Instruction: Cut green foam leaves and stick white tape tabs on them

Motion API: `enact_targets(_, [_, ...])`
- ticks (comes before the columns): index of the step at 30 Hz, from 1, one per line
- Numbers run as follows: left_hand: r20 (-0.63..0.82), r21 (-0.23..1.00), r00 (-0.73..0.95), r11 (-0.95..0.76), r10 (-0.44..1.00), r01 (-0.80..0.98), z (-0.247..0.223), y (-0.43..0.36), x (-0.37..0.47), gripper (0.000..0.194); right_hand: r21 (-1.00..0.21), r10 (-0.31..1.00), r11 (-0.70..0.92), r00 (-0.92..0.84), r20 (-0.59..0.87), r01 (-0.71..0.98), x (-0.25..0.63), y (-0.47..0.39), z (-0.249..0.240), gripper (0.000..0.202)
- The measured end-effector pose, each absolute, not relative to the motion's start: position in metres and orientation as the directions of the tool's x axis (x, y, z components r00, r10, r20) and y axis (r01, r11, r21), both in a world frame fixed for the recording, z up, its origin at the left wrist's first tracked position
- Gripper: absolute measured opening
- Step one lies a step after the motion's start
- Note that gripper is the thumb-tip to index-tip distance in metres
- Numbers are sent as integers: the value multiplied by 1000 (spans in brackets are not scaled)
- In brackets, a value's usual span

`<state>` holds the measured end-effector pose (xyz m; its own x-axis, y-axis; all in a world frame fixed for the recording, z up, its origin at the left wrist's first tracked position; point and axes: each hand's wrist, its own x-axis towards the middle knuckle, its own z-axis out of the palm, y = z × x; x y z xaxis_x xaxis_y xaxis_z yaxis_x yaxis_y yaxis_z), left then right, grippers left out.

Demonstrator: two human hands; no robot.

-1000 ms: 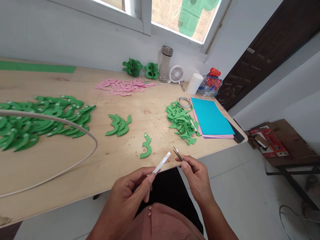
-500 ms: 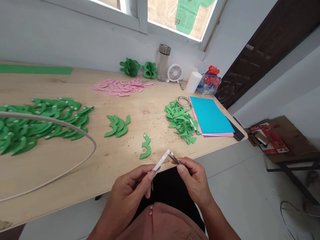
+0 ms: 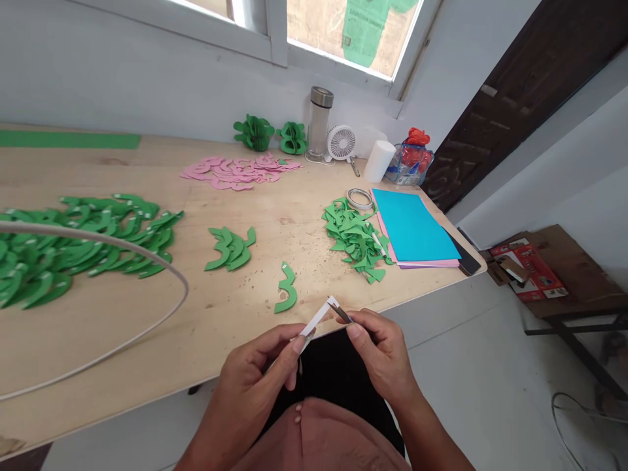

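Observation:
Near the table's front edge, my left hand [image 3: 262, 366] pinches a narrow white strip [image 3: 316, 318] that slants up to the right. My right hand [image 3: 377, 347] grips small dark scissors [image 3: 340, 311], whose blades meet the strip's far end. Just beyond the hands, a single wavy green paper piece [image 3: 286, 289] lies on the table. A small stack of green pieces [image 3: 230, 247] is farther back to the left.
A large green pile [image 3: 98, 239] covers the left, under a pale curved cable [image 3: 167, 258]. Pink cutouts [image 3: 238, 171] lie behind. At right are green scraps [image 3: 356, 239], a tape roll [image 3: 360, 199] and blue sheets [image 3: 417, 226]. A bottle [image 3: 318, 124] and fan [image 3: 341, 142] stand at the back.
The scissor blades have shifted slightly left against the strip's end. The small white bit past the blades no longer shows. Both hands have barely moved.

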<state>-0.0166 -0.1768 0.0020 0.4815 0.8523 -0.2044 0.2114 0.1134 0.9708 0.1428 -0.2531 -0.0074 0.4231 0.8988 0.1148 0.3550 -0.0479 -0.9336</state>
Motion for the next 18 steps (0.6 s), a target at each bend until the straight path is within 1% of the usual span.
enact_targets(3, [-201, 970, 475, 107, 857, 217, 1, -177, -17, 32, -930, 900, -47, 419, 120, 366, 143, -253, -7, 30])
enact_targets(11, [-203, 972, 478, 118, 855, 202, 1, -177, -17, 27, -927, 896, -58, 429, 116, 371, 143, -254, -8, 28])
enact_targets(18, [-191, 970, 477, 90, 858, 226, 0, -177, -17, 34, -900, 892, -83, 435, 125, 429, 143, -254, -6, 32])
